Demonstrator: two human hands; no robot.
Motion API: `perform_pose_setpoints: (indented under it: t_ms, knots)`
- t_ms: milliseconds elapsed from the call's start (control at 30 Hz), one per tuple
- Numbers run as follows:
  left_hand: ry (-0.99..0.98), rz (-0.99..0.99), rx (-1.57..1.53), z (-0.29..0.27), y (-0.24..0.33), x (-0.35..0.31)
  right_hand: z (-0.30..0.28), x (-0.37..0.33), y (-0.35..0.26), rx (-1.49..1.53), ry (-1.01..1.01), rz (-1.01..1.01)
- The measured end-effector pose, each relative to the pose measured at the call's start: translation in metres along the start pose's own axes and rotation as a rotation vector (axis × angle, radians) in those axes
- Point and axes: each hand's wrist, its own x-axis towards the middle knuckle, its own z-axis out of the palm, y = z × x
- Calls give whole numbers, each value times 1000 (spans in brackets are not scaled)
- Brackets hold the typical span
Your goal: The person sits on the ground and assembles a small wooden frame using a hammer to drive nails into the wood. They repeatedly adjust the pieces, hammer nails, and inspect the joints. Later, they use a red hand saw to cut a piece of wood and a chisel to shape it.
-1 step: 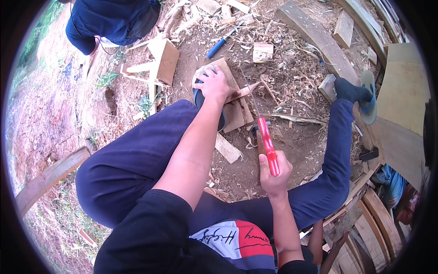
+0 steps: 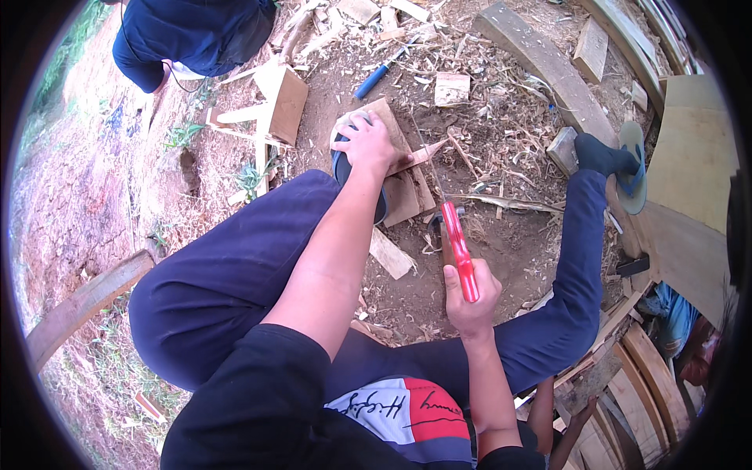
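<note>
I sit on bare ground with my legs in dark blue trousers spread out. My left hand (image 2: 368, 145) reaches forward and presses down on a flat wooden board (image 2: 406, 188) that lies on the soil by my left foot. My right hand (image 2: 470, 296) is shut around a red-handled tool (image 2: 458, 251), held upright just right of the board. The tool's dark head is low near the ground and hard to make out. A short offcut of wood (image 2: 390, 254) lies between the board and my right hand.
Another person in blue (image 2: 188, 31) crouches at the top left beside a small wooden frame (image 2: 278, 106). A blue-handled tool (image 2: 377, 77), a wood block (image 2: 451, 88), a curved plank (image 2: 540, 63) and shavings litter the ground. Plywood panels (image 2: 697, 164) stand right, past my sandalled foot (image 2: 627, 160).
</note>
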Motion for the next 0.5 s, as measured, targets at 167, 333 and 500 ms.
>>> perform_pose_setpoints:
  t_ms: [167, 333, 500]
  knots:
    - [38, -6, -14, 4, -3, 5, 6, 0, -2, -17, -60, 47]
    - [48, 14, -45, 11, -6, 12, 12, 0, 3, 1, -45, -16]
    - [34, 10, -58, 7, -5, 10, 11, -3, 4, -2, -44, -35]
